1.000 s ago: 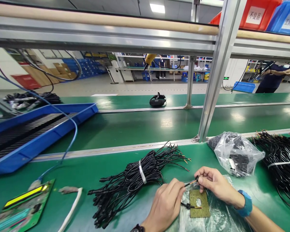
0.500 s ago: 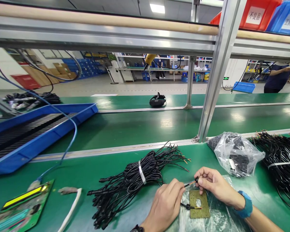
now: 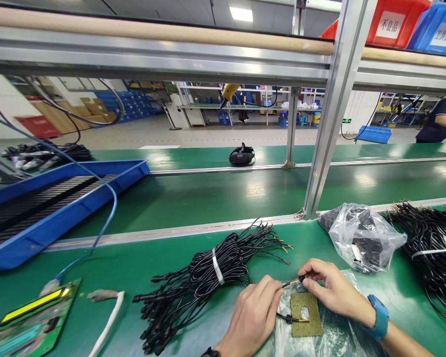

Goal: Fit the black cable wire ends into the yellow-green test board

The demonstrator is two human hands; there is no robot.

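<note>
Pinched in my left hand (image 3: 250, 313) is a black cable (image 3: 286, 284) whose thin inner wires, one of them orange, stick out to the right. At those wires, my right hand (image 3: 332, 287) grips a small black part (image 3: 301, 278) between thumb and fingers; its exact shape is partly covered. Below the hands lies a flat olive-brown pad (image 3: 312, 317) with a hole in it, on clear plastic film (image 3: 334, 342). Another cable end with a black fitting (image 3: 289, 319) and bare-tipped wires rests across the pad. Left of my hands sits a tied bundle of black cables (image 3: 223, 258).
A clear plastic bag (image 3: 367, 238) of black parts and a larger cable bundle (image 3: 434, 253) lie on the right. At left are a green circuit board (image 3: 33, 322), a white cable (image 3: 109, 322) and a blue tray (image 3: 134, 173). A metal post (image 3: 329, 114) rises behind my right hand.
My right fingers have shifted slightly around the small black part, the index finger now straighter. My left hand is nearly still. In the background, a person has moved to the right.
</note>
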